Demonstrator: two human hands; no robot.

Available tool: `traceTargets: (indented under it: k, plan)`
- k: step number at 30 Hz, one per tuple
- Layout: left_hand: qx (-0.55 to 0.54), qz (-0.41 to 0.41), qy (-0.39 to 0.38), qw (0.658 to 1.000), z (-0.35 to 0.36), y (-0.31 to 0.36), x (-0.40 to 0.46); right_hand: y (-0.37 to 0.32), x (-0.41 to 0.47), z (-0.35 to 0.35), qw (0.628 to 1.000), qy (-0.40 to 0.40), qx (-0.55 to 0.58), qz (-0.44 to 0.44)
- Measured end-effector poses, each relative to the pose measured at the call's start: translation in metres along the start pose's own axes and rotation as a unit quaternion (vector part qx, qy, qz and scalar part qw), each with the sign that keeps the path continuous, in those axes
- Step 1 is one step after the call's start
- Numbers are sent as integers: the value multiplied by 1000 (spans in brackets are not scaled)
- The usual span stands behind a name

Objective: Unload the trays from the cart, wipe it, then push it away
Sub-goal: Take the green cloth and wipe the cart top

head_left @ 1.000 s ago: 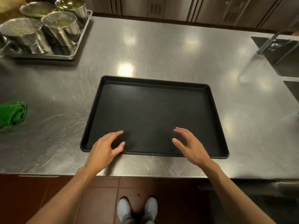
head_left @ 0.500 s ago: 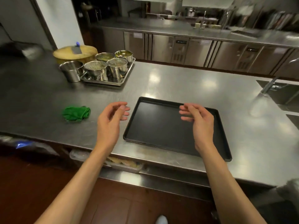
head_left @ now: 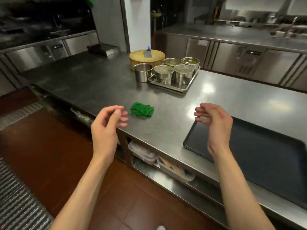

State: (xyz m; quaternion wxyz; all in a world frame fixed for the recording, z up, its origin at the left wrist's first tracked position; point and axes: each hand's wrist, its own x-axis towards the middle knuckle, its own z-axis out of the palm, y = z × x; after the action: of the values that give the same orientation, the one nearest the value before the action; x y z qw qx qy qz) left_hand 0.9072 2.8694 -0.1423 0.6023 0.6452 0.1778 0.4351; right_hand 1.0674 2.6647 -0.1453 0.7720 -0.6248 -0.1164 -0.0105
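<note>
Both hands were off the black tray (head_left: 259,156), which stayed on the steel counter (head_left: 174,117). Left hand (head_left: 106,128) and right hand (head_left: 216,128) hung loosely curled, empty; view swung left. Judged: cart, unseen, next; green cloth (head_left: 142,111) unused.

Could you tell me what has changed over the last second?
Both hands have lifted off the black rectangular tray; the left hand and right hand now hover empty, and the view has swung left. The tray, green crumpled cloth and steel canisters stayed put on the counter.
</note>
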Motion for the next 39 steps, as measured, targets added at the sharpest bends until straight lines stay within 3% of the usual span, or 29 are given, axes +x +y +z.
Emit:
traceTargets:
  k: [5, 11, 15, 20, 28, 32, 35, 39]
  plan:
    - [45, 18, 70, 996, -48, -11, 60, 34, 36, 95, 998, -56, 19, 22]
    - [80, 19, 113, 990, -74, -36, 137, 73, 91, 192, 992, -119, 18, 46]
    - [88, -6, 112, 990, -81, -73, 189, 108, 128, 232, 991, -121, 0, 62]
    - [110, -50, 62, 991, -83, -146, 265, 159, 176, 268, 990, -84, -40, 102]
    - [196, -99, -122, 968, -59, -278, 389, 255, 243, 304, 975, 13, -161, 151]
    - [270, -80, -233, 931, -24, -327, 426, 306, 259, 313, 919, -71, -348, 171]
    - [317, -61, -331, 887, 4, -372, 441, 347, 271, 318, 834, -185, -493, 165]
    - [374, -36, -472, 798, 31, -429, 442, 391, 281, 325, 721, -271, -605, 203]
